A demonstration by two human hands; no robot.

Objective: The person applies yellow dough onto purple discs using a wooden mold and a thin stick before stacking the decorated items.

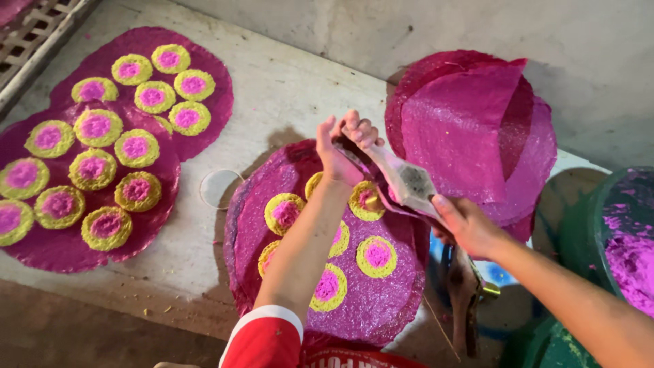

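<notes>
At the left of the frame, two dark magenta sheets point(146, 48) overlap on the pale surface point(286, 88), each studded with small round cakes point(95, 126) that have yellow crumbly rims and pink centres. A thin clear ring point(219, 188) lies on the surface just right of them. In the centre lies another magenta sheet point(381, 300), grainy and glistening, carrying more yellow-and-pink cakes; the left forearm crosses over it and hides part of several. The left hand point(344, 153), above a red-and-white sleeve point(266, 337), has its grip closed on the upper end of a flat, greyish metal tool point(407, 182) held slantwise over the sheet's upper right edge. The right hand point(466, 225) holds the tool's lower end, grip closed round it. Behind the tool, at upper right, a stack of bare magenta sheets point(477, 123) leans, thin and translucent. At the far right edge a green tub point(579, 238) holds bright purple-pink crumbly paste point(630, 262).
</notes>
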